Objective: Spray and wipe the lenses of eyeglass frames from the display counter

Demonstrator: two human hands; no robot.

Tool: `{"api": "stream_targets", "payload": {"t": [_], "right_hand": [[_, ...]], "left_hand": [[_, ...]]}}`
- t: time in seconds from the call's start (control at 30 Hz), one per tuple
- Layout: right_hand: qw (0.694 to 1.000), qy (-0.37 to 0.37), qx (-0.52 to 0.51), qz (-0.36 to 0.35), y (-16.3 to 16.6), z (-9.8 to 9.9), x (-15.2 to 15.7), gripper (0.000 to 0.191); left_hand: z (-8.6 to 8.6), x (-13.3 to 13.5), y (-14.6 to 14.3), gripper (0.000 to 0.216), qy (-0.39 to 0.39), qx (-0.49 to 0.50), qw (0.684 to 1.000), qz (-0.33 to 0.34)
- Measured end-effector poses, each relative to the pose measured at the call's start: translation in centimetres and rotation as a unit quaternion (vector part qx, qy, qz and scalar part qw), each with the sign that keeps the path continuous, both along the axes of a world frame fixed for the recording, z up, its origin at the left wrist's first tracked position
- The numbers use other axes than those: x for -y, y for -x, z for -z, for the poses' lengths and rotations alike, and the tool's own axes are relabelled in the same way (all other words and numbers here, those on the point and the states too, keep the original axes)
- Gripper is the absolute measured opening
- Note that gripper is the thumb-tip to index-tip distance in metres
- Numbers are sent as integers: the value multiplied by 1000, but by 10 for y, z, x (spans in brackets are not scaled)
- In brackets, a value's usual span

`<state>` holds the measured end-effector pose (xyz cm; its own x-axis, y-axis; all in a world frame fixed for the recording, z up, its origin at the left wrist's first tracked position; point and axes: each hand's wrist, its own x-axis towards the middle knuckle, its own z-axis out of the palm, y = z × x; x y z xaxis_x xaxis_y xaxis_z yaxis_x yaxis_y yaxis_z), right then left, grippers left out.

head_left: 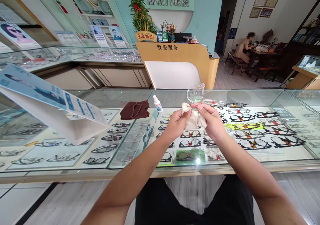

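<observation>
My left hand (178,122) is closed on a cream cleaning cloth (191,122), thumb and fingers pinched together. Close beside it, my right hand (212,120) is closed at the lower part of a pair of clear-framed eyeglasses (195,94), with the cloth bunched between both hands. One rim of the eyeglasses sticks up above my fingers; the other part is hidden by cloth and fingers. Both hands are above the glass display counter (125,160). A white spray bottle (157,104) stands on the glass left of my hands, next to a dark red drawstring pouch (135,110).
Rows of eyeglasses (247,135) lie beneath the counter glass. A folded cardboard sign (50,101) stands at the left. Behind are a wooden cashier desk (175,56) and more display cases (100,60). At far right a person (243,48) sits at a dark table.
</observation>
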<state>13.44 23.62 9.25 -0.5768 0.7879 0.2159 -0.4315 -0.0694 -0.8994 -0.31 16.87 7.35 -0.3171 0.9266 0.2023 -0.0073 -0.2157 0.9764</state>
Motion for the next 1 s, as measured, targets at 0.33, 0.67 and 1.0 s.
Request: {"api": "stream_targets", "payload": {"t": [0.33, 0.67, 1.0], "right_hand": [[994, 98, -21, -34, -2, -1, -7, 41], [993, 92, -36, -59, 6, 1, 11, 42], [998, 52, -23, -31, 1, -1, 3, 41]], "left_hand": [[-10, 0, 4, 60, -7, -2, 992, 126], [-2, -3, -7, 65, -56, 47, 996, -43], [2, -6, -7, 72, -10, 56, 998, -21]]}}
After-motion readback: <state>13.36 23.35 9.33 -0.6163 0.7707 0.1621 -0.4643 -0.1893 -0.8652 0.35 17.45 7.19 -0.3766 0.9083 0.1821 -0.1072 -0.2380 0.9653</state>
